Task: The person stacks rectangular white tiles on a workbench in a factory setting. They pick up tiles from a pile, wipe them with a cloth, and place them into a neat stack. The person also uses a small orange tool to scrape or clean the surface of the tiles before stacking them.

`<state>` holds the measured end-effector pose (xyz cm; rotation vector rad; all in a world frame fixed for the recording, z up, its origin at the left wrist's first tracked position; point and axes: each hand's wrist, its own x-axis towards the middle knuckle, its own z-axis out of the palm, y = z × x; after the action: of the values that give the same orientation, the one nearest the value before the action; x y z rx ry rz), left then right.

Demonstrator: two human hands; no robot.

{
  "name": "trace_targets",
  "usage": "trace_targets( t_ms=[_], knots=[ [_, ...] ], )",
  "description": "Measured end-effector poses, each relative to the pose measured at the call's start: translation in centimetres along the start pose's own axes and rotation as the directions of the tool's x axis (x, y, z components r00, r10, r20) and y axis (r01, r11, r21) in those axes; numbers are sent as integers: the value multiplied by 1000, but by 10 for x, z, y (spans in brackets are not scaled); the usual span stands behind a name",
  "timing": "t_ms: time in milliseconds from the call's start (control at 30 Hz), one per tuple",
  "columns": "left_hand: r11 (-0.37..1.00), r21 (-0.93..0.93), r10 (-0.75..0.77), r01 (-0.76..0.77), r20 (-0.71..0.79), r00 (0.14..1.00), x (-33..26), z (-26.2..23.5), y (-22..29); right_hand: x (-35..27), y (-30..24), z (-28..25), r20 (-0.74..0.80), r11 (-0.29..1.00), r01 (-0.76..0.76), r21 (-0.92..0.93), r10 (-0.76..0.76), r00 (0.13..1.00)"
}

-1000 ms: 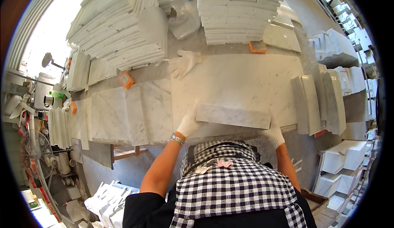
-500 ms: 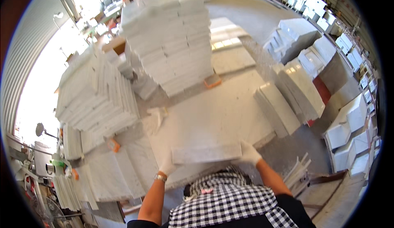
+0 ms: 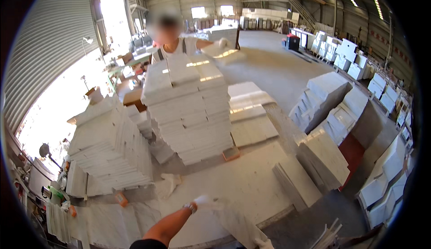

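While the person lifts a white marble slab (image 3: 233,220) off the marble-topped desk (image 3: 251,181), the gloved left hand (image 3: 204,201) has its grip clamped on the slab's upper end and the gloved right hand (image 3: 264,243) holds the lower end at the frame's bottom edge, though whether its fingers close fully I cannot tell. The slab tilts steeply, just in front of the tall stack of slabs (image 3: 193,114) and well short of it. Beyond that stack another person (image 3: 173,42) holds a slab of their own. Judging from the tilt, the slab could slide through the gloves and chip on the desk edge, or swing into the upright slabs (image 3: 321,159) right of the stack.
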<state>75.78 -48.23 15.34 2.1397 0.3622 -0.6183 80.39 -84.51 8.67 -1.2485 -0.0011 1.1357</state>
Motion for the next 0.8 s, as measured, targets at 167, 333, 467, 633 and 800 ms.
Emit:
trace_targets(
  t_ms=[167, 333, 467, 633, 800],
  knots=[
    [975, 110, 214, -193, -229, 950, 32, -9, 22, 13, 40, 6, -169, 986, 74, 148, -49, 984],
    [827, -561, -265, 33, -337, 904, 18, 8, 11, 16, 58, 3, -376, 977, -187, 106, 213, 902],
    [980, -117, 63, -162, -590, 805, -64, 45, -40, 18, 47, 21, -486, 807, -15, -591, -341, 805],
    [846, -336, -515, 414, -319, 795, -231, 130, -119, 25, 14, 59, -367, 314, -198, -929, -697, 616],
    [579, -607, -815, 545, -449, 366, -330, 160, -205, 70, 5, 103, -99, 52, -90, -995, -729, 678]
  ],
)
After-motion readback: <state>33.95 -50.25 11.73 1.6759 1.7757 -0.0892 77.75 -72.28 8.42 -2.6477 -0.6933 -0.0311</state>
